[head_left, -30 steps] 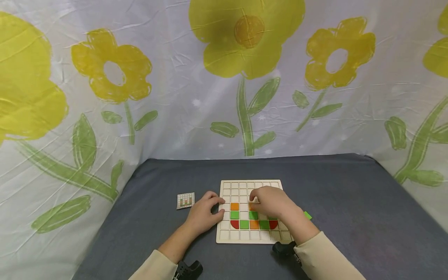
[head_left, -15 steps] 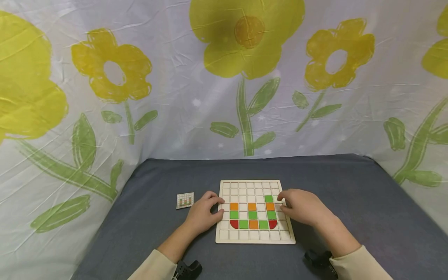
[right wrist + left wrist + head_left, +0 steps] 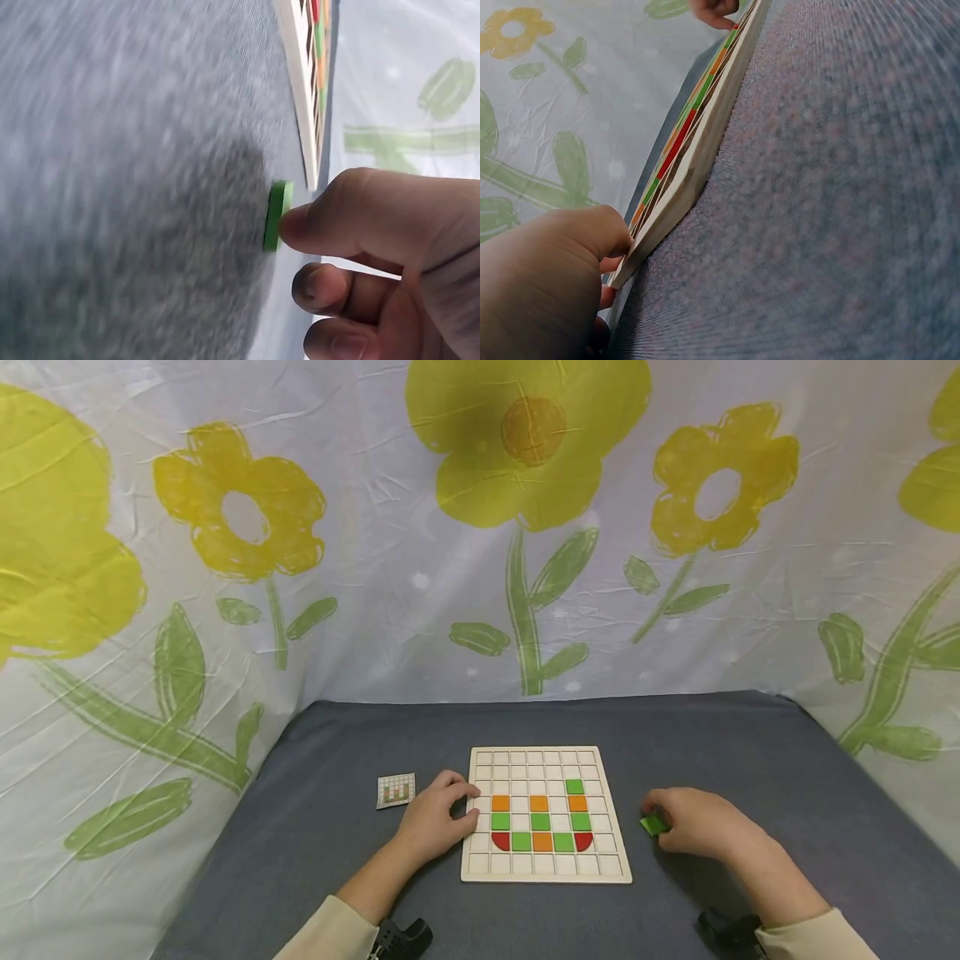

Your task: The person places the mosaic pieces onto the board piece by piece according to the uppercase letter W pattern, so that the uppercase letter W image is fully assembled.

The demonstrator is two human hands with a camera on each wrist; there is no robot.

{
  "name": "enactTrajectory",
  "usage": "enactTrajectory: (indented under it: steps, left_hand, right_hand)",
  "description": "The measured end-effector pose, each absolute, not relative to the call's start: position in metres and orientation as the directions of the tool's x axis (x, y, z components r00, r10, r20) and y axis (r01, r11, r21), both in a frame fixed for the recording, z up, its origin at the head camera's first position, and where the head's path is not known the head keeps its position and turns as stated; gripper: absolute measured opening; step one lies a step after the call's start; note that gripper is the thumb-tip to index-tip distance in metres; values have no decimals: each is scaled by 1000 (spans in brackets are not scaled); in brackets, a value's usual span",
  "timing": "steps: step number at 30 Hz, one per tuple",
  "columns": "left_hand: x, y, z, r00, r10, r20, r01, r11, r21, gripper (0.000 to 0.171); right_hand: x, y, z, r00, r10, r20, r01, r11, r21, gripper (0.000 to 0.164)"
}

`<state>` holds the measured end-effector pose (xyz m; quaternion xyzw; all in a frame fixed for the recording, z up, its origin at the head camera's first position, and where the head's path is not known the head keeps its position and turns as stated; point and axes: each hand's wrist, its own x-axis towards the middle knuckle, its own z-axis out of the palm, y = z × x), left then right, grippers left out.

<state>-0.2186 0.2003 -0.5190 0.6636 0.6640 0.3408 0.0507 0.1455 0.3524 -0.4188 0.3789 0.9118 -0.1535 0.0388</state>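
A square wooden grid board (image 3: 517, 868) lies on the table with orange, green and red tiles in its cells. My left hand (image 3: 441, 817) grips its left edge between thumb and fingers; the left wrist view shows the fingers of that hand (image 3: 562, 277) at the board's corner. Off the board's right side, my right hand (image 3: 701, 822) pinches a green square tile (image 3: 654, 825) low over the cloth. Up close, the right thumb presses the face of this green tile (image 3: 277, 216), and the other fingers are partly hidden behind it.
A small card with a printed grid pattern (image 3: 396, 790) lies left of the board, beyond the left hand. Dark grey cloth (image 3: 360, 735) covers the table. A white curtain with yellow flowers (image 3: 375, 527) hangs along the back and sides.
My right hand has moved from over the board out to the right and taken hold of the green tile. The board's right column of tiles is uncovered now. My left hand stays put.
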Motion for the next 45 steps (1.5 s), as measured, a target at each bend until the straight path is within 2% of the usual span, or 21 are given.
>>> enactTrajectory:
  steps: [10, 22, 31, 45]
  left_hand:
    - [-218, 200, -518, -113, 920, 375, 846, -109, 522, 22]
    - [-219, 199, -519, -103, 917, 386, 845, -124, 520, 22]
    - [-220, 200, -520, -97, 911, 401, 846, -137, 516, 22]
    - [-220, 198, -520, -95, 913, 398, 842, -139, 521, 22]
  right_hand:
    - [154, 357, -419, -709, 678, -195, 704, 665, -249, 27]
    - [140, 353, -404, -738, 663, -127, 671, 702, -238, 22]
    - [112, 344, -391, -762, 640, -102, 642, 724, -252, 20]
    - [50, 337, -381, -830, 549, -99, 558, 816, -151, 19]
